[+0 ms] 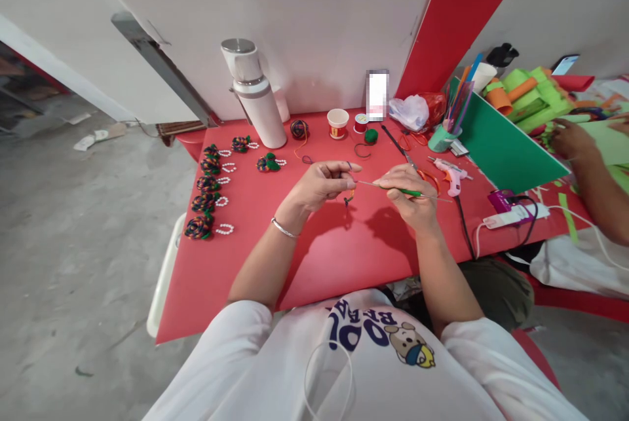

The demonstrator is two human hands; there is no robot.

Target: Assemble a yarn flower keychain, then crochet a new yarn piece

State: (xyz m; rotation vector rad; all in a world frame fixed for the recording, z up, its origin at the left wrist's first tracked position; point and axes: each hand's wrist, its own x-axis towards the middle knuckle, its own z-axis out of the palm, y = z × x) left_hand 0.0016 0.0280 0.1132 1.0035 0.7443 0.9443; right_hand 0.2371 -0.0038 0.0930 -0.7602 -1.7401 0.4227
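Above the middle of the red table, my left hand [322, 186] pinches a strand of multicoloured yarn [348, 201], whose short end hangs below the fingers. My right hand [410, 193] is closed around a crochet hook with a green grip [411, 192]. The hook's thin metal tip points left and meets the yarn at my left fingertips. Behind my left hand lies a ball of multicoloured yarn [299, 129], with a loose strand trailing from it across the table.
Several yarn pieces with white bead loops [199, 227] line the table's left side. Behind stand a white bottle [263, 113] and paper cup [337, 125]. Orange-handled scissors [428, 179], a pink glue gun [453, 175] and power strip [515, 215] lie right, near another person's hands.
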